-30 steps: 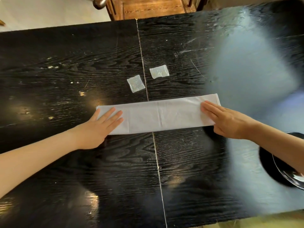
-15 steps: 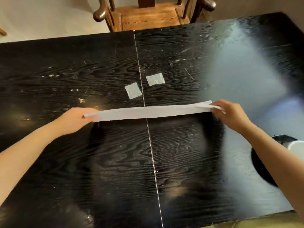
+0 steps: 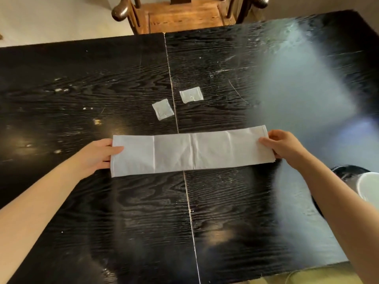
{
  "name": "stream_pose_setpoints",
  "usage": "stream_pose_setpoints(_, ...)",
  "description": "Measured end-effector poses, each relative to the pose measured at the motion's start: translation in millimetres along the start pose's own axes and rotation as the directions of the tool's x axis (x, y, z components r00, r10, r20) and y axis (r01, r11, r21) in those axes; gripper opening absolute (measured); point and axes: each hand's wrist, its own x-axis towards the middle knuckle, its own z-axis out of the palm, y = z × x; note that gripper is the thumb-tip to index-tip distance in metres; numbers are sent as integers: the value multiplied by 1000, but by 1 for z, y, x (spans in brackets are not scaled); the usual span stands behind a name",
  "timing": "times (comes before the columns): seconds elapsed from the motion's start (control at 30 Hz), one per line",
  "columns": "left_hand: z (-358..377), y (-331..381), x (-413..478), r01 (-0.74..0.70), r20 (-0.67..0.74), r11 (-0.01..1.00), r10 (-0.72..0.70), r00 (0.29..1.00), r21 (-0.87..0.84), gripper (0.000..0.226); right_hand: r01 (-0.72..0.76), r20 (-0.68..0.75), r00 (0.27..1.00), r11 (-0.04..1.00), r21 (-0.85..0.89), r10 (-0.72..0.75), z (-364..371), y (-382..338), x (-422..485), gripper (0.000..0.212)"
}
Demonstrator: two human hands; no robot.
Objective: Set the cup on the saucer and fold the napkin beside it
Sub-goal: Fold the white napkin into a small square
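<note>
Two hands pinch a white napkin (image 3: 190, 151), folded into a long strip on the dark surface (image 3: 82, 212): left hand (image 3: 98, 155) fingers closed on its left end, right hand (image 3: 284, 147) fingers on its right end. Cup (image 3: 369, 188) on black saucer (image 3: 346, 171), just right of the right forearm.

My white napkin (image 3: 190, 151) lies on the black, wood-grained table (image 3: 82, 201); beyond it sit two pale tape squares (image 3: 163, 109) and a brown chair (image 3: 184, 15).
</note>
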Motion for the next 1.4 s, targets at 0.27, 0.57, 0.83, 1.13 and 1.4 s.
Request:
stream_pose_setpoints(0.27,17,-14,-3,-47,-331,965,134,934,256,61,23,-172,985,998,-50,-32,12,1,-3,11)
stream_pose_setpoints(0.57,162,-14,-13,-371,60,324,679,732,871,55,224,-7,963,790,570,-268,35,-1,-51,35)
stream_pose_setpoints(0.83,182,-30,9,-243,51,227,622,781,943,55,301,44,929,821,486,-367,53,5,-65,57)
stream_pose_setpoints(1.13,172,-25,8,-319,68,327,596,800,890,54,518,-103,811,788,-333,-576,139,-24,-74,44)
stream_pose_setpoints(1.4,168,-30,8,-281,56,275,616,786,919,58,401,-62,850,719,-568,-523,177,-15,-63,50)
